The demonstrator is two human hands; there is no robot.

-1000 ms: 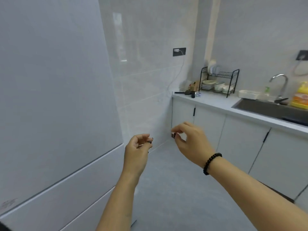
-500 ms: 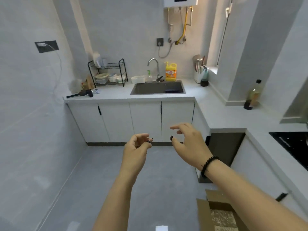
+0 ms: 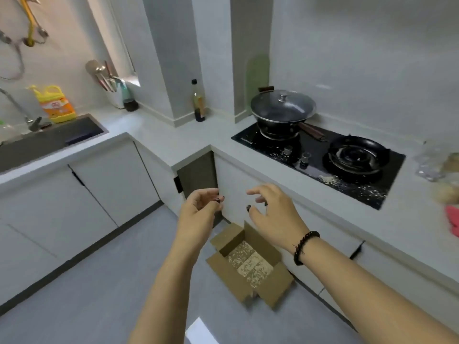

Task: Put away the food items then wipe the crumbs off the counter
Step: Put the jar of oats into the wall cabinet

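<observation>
Kitchen counter [image 3: 188,142]: crumbs [image 3: 347,182] unwiped on hob [image 3: 320,157]; bagged food [image 3: 439,167] not stowed; left hand [image 3: 198,214], right hand [image 3: 273,214] loosely curled, empty.

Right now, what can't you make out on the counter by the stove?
- Bagged food items: head view, blurred and cut by the right edge; contents unreadable.
- Pink thing: right edge cuts it off; cloth or glove, unclear.
- Wok contents: lid hides them.
- Crumbs on the hob: too small to identify.
</observation>
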